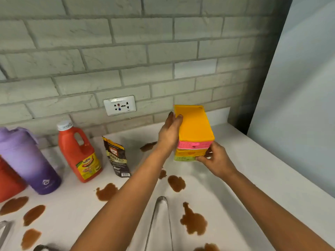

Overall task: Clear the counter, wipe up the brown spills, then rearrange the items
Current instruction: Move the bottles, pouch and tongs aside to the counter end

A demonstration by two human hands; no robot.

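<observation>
Orange-topped small plastic drawer unit [194, 132], with pink, orange and green drawers stacked beneath: held above the white counter [253, 169] near its back right corner; long axis runs toward the grey brick wall [126, 51], drawer fronts face the person. Left hand [169, 134]: fingers clamped on the unit's left side, thumb on top. Right hand [215, 161]: fingers closed on the lower front corner. Brown spills [193, 221]: scattered over the counter. Red sauce jug [78, 153], dark granules pouch [117, 157], purple bottle [27, 160]: standing at left.
</observation>
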